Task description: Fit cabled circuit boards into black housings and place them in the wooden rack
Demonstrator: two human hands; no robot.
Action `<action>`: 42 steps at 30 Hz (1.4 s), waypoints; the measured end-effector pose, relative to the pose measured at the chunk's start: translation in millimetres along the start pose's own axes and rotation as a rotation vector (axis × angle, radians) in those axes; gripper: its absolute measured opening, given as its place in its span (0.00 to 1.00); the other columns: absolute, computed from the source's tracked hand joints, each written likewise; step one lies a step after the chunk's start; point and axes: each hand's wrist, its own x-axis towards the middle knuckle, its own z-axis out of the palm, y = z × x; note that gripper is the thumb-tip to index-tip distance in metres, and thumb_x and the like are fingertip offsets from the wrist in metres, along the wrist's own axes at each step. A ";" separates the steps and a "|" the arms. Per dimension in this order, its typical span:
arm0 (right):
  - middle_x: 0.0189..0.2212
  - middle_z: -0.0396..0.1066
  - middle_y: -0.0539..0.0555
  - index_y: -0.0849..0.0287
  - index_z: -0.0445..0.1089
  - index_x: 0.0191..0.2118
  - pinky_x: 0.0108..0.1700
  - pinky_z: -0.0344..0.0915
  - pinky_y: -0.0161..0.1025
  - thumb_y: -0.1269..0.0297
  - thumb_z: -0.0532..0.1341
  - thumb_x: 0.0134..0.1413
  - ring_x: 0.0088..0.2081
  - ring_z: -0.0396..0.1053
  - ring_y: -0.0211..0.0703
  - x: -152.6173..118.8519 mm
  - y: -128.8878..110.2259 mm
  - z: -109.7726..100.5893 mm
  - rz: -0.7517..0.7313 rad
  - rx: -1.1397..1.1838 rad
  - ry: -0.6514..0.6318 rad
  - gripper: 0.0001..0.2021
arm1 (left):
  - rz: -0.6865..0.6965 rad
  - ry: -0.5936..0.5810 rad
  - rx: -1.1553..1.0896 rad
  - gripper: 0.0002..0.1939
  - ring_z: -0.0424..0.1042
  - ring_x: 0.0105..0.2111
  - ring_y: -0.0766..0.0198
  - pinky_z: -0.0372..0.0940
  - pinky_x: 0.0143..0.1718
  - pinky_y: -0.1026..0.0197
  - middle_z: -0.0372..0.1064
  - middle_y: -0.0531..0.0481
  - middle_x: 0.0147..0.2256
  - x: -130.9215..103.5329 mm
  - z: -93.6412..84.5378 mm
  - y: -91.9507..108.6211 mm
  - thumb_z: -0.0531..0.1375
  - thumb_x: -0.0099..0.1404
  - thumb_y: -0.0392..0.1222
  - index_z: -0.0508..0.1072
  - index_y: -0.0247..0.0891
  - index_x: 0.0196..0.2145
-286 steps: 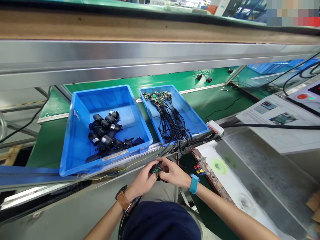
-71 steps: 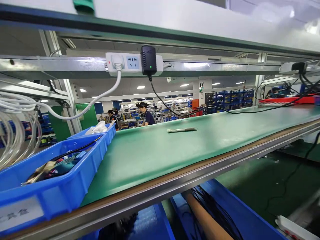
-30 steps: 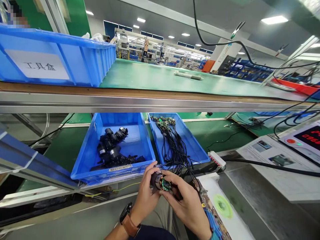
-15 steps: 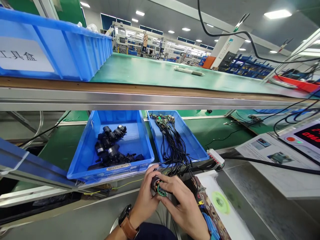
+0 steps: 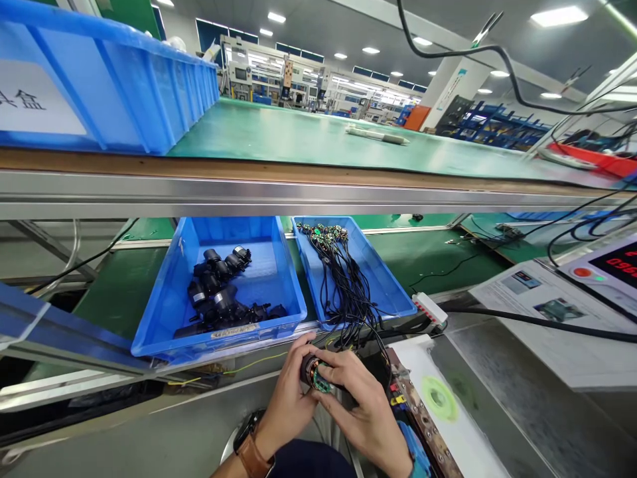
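A small round black motor part [image 5: 309,366] with copper windings and a green circuit board [image 5: 321,382] is held between both hands. My left hand [image 5: 288,398] wraps round its left side, with a watch on a brown strap at the wrist. On the right side, my right hand [image 5: 361,398] has its fingers on the board's edge. Just beyond the hands, a blue bin [image 5: 154,318] holds several black motor housings [image 5: 216,289]. Beside it, another blue bin [image 5: 393,285] holds black cables [image 5: 343,285] with small green boards at their far ends.
A metal-edged shelf [image 5: 318,199] crosses above the bins, carrying a large blue bin [image 5: 124,93] and a pen-like object [image 5: 377,136]. At right are a white power strip [image 5: 430,311], printed sheets [image 5: 542,318], a device with red digits [image 5: 617,265] and a yellow-green ring [image 5: 440,398].
The camera view has shifted slightly. Both hands remain on the motor part, with only a slight change in finger position.
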 end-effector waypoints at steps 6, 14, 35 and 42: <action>0.50 0.77 0.59 0.53 0.70 0.49 0.50 0.74 0.44 0.69 0.66 0.61 0.49 0.75 0.47 -0.1 5.0 -4.7 0.001 0.006 -0.013 0.12 | -0.034 -0.028 -0.004 0.35 0.63 0.64 0.51 0.59 0.64 0.42 0.63 0.42 0.62 -0.3 0.1 2.9 0.58 0.52 0.21 0.65 0.46 0.56; 0.46 0.76 0.59 0.54 0.71 0.48 0.46 0.76 0.43 0.69 0.66 0.61 0.47 0.75 0.48 -6.5 -4.8 0.3 0.049 -0.086 0.032 0.10 | -0.032 -0.054 -0.007 0.35 0.61 0.65 0.50 0.59 0.64 0.42 0.61 0.42 0.63 -0.5 0.6 6.0 0.56 0.51 0.20 0.66 0.46 0.54; 0.46 0.74 0.59 0.52 0.74 0.51 0.40 0.76 0.39 0.69 0.63 0.64 0.42 0.75 0.45 -8.3 -7.6 -2.2 0.061 -0.088 -0.002 0.11 | -0.085 -0.106 -0.074 0.28 0.64 0.63 0.49 0.61 0.63 0.43 0.63 0.41 0.62 -2.7 -4.9 8.3 0.61 0.56 0.24 0.67 0.44 0.53; 0.47 0.74 0.59 0.51 0.72 0.57 0.48 0.77 0.41 0.69 0.60 0.66 0.48 0.76 0.48 -18.3 -5.9 8.6 0.140 -0.092 0.043 0.16 | -0.127 -0.095 -0.101 0.23 0.66 0.61 0.50 0.61 0.63 0.43 0.66 0.41 0.60 -5.1 -3.6 4.8 0.65 0.62 0.34 0.67 0.43 0.54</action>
